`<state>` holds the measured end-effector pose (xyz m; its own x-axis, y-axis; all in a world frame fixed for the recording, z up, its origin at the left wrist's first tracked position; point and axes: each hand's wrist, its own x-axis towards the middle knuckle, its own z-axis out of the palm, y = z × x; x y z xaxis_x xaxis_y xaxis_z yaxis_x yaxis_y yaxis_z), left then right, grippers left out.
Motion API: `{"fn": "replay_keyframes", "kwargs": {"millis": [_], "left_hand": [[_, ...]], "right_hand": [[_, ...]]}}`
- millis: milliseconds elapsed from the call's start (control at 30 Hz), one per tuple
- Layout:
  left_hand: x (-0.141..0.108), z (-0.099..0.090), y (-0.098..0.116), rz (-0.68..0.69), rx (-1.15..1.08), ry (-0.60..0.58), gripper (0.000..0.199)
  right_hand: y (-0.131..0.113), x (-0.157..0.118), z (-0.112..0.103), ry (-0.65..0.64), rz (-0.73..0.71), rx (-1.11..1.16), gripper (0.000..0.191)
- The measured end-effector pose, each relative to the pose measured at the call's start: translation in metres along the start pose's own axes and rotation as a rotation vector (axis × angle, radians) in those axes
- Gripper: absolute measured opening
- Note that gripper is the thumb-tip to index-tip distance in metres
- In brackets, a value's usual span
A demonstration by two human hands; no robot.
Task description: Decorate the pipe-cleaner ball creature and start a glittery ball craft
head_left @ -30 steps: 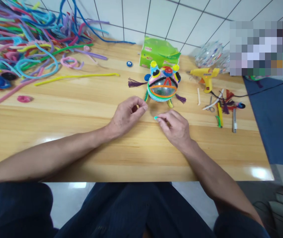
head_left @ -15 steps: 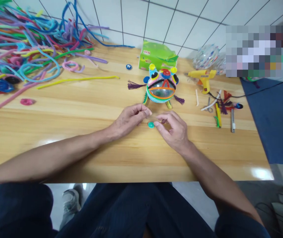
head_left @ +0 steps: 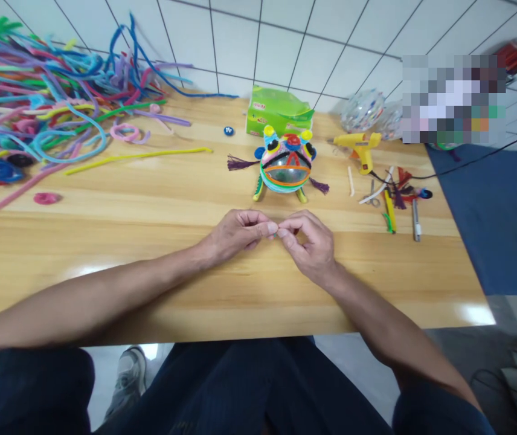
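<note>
My left hand (head_left: 247,231) and my right hand (head_left: 308,241) meet over the middle of the table, both pinching with thumb and forefinger. Whatever lies between the fingertips is too small to make out. A sliver of a small teal disc (head_left: 275,235) shows just under the fingertips, the rest covered by my fingers. Beyond my hands stands a colourful animal figure (head_left: 286,168) with a clear round body, yellow-tipped ears, an orange-edged mouth, short legs and dark purple tassels at its sides.
A big heap of pipe cleaners (head_left: 59,90) fills the left. A green tissue pack (head_left: 279,112) stands behind the figure. To the right are a yellow glue gun (head_left: 360,148), scissors (head_left: 369,198), a utility knife (head_left: 417,220) and scraps. A pink coil (head_left: 47,198) lies at left.
My hands have drawn together until their fingertips meet. The teal disc, seen in full before, is now mostly hidden under them. The camera view has shifted slightly.
</note>
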<state>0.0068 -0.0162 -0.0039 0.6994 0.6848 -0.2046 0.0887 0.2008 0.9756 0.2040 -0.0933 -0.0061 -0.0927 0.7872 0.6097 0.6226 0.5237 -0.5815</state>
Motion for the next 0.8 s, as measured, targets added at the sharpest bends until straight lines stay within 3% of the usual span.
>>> {"fn": "replay_keyframes", "kwargs": {"millis": [167,300,467,633,700,800], "left_hand": [[0.003,0.001,0.002,-0.062,-0.115,-0.024,0.049],[0.005,-0.002,0.006,-0.14,-0.174,-0.048,0.046],[0.007,-0.006,0.013,-0.126,-0.148,-0.048,0.032],[0.007,-0.012,0.018,-0.049,-0.072,0.025,0.013],[0.006,-0.013,0.02,0.003,-0.004,0.048,0.012],[0.005,-0.013,0.019,0.079,0.106,0.022,0.016]], "right_hand": [[-0.001,-0.001,-0.001,-0.053,-0.032,-0.082,0.012],[-0.002,-0.002,0.001,0.007,-0.081,-0.115,0.015],[-0.005,0.005,-0.007,-0.034,0.037,-0.042,0.014],[0.01,0.028,-0.055,0.072,0.253,-0.102,0.009],[0.034,0.037,-0.083,0.146,0.35,-0.194,0.011],[0.09,0.046,-0.121,0.243,0.449,-0.421,0.02]]}}
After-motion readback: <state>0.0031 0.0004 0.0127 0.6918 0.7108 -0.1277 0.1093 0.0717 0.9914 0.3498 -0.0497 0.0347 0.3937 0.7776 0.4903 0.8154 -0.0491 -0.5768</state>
